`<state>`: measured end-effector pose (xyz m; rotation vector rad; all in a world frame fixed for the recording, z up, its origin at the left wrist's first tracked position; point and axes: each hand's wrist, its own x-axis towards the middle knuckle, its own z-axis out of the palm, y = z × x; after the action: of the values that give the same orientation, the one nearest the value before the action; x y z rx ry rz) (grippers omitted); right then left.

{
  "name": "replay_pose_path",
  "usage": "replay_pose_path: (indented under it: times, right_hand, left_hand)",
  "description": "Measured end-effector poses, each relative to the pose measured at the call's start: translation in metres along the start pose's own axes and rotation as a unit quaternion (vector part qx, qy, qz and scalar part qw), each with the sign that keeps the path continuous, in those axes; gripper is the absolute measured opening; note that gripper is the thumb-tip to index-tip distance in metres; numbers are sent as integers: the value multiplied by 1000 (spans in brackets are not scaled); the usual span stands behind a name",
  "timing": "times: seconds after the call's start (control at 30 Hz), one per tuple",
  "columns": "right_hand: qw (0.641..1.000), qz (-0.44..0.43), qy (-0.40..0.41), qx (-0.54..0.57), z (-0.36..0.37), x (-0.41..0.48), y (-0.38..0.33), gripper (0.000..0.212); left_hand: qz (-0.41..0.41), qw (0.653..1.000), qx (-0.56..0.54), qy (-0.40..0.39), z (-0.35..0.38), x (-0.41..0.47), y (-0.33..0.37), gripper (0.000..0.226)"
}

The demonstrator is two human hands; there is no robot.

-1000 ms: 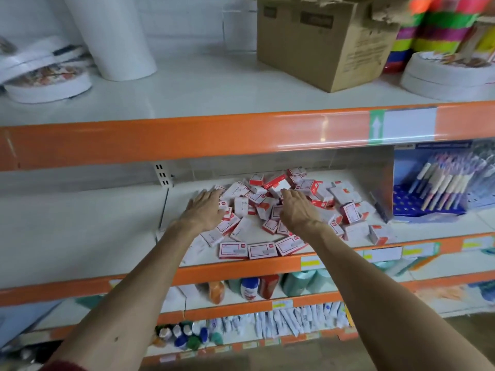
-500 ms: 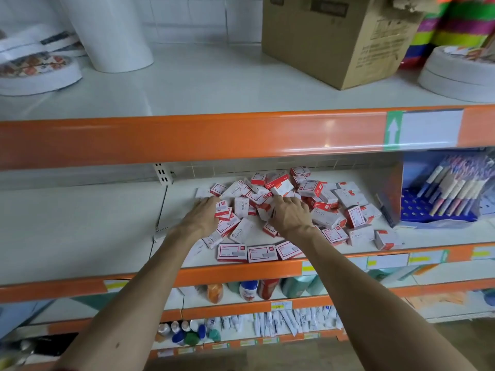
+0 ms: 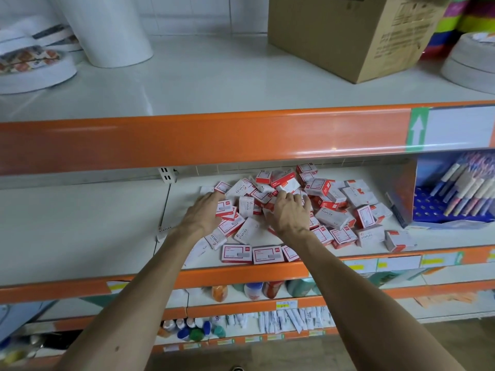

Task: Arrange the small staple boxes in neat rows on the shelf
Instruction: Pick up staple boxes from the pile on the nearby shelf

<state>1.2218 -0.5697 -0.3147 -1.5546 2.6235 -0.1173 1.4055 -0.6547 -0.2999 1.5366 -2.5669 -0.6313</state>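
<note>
Several small red-and-white staple boxes [image 3: 328, 202] lie in a loose heap on the middle shelf [image 3: 267, 271]. Three of them [image 3: 265, 254] lie flat in a row along the shelf's front edge. My left hand [image 3: 205, 212] rests palm down on the left side of the heap, fingers stretched toward the back. My right hand [image 3: 290, 210] lies on the middle of the heap, fingers bent over the boxes there. Whether it holds one is hidden by the hand itself.
A blue pen display [image 3: 455, 194] stands right of the heap. The orange rail of the upper shelf [image 3: 214, 137] overhangs the heap; on that shelf are a cardboard box [image 3: 348, 33], white rolls [image 3: 112, 28] and tape reels. Left of the heap lies bare white shelf [image 3: 80, 223].
Both hands have slid a little farther back into the heap. The camera has tilted slightly, shifting the shelves in view. The boxes have barely moved.
</note>
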Motion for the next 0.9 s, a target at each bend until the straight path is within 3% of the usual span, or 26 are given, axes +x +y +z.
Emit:
replay_pose_path:
  times: [0.13, 0.3, 0.57, 0.73, 0.9]
  right_hand:
    - [998, -13, 4, 56, -5, 1, 8, 62]
    - [990, 1, 15, 143, -15, 2, 15, 49]
    - [988, 15, 61, 141, -28, 3, 24, 50]
    - [985, 59, 64, 148, -35, -4, 45, 57]
    - [983, 94, 66, 144, -41, -17, 73, 48]
  left_hand:
    - [17, 1000, 12, 10, -5, 8, 7, 54]
    - [15, 999, -10, 51, -20, 12, 1, 42]
    - [-12, 995, -41, 88, -37, 7, -16, 38]
    - [31, 996, -49, 69, -27, 13, 10, 35]
    - [100, 993, -43, 40, -9, 19, 51, 37]
